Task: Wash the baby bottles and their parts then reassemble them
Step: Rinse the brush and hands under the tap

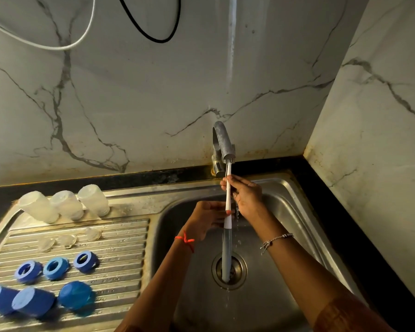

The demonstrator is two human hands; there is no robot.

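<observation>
Long-handled brush upright under the faucet, both hands on it.

Gripped high on the white shaft by the right hand, fingers curled round it just below the spout; held lower, near where white meets grey, by the left hand, thumb pressed against the shaft. Bristled tip touching the spout, grey handle end hanging over the drain of the sink, drops falling beside it. On the ribbed drainboard to the left, well apart from the hands: three clear bottles mouth-down in a row at the back, three clear nipples in front of them, then three blue rings, then three blue caps nearest, slightly blurred. Red thread on the left wrist, chain bracelet on the right. Marble-veined wall behind.
</observation>
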